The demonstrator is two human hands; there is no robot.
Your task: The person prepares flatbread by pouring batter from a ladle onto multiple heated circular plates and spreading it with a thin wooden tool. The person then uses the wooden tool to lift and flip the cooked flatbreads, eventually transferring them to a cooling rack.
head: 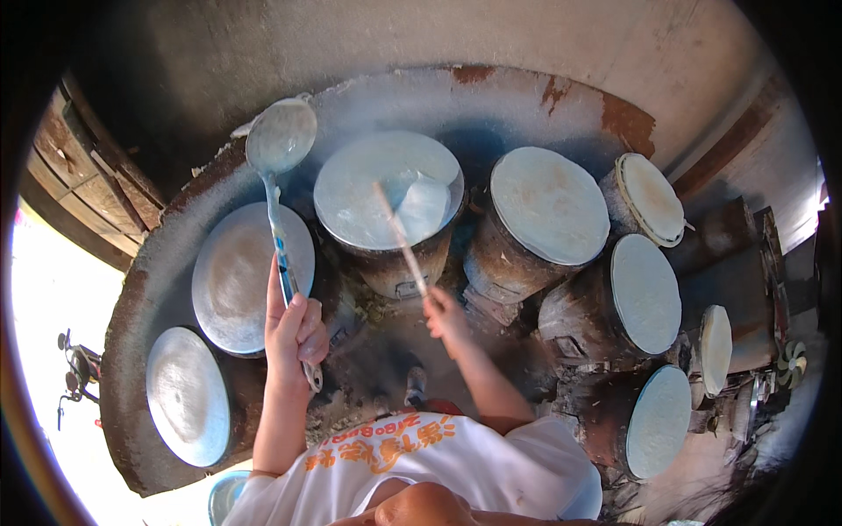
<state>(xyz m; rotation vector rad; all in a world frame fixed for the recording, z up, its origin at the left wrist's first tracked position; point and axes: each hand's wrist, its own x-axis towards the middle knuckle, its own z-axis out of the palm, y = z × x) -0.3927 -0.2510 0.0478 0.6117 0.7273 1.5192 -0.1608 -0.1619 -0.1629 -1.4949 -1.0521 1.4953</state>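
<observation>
My left hand is closed around the handle of a metal ladle, held upward with its wide bowl beyond the hand and pale wet residue on it. In my right hand is a thin wooden stick, slightly blurred, reaching over the middle griddle. A pale layer that looks like batter covers much of that round griddle. Near the stick lies a whiter, smooth patch on its surface; I cannot tell whether it is a fold. The griddle rests on a rusty drum stove.
More drum stoves curve around me, including a pale-covered griddle at right and a browner griddle at left. A curved rusty-edged ledge runs behind them. A small fan stands far right. Below, a shoe shows.
</observation>
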